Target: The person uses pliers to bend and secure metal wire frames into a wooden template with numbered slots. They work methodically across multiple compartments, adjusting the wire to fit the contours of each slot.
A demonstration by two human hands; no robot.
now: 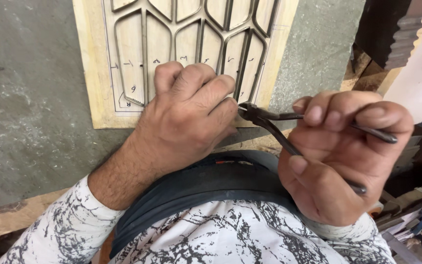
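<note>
left hand (189, 115): fist pressed on wooden panel (94, 73), centre frame | right hand (340, 154): fingers wrapped around pliers (289, 129) handles, head touching left fingertips

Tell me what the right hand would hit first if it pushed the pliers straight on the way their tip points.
The right hand aims the pliers leftward. Their tip already sits at the fingers of the left hand, so those fingers come first; the wooden board lies under them. Depth is unclear.

Soft even daylight, sharp focus
</note>
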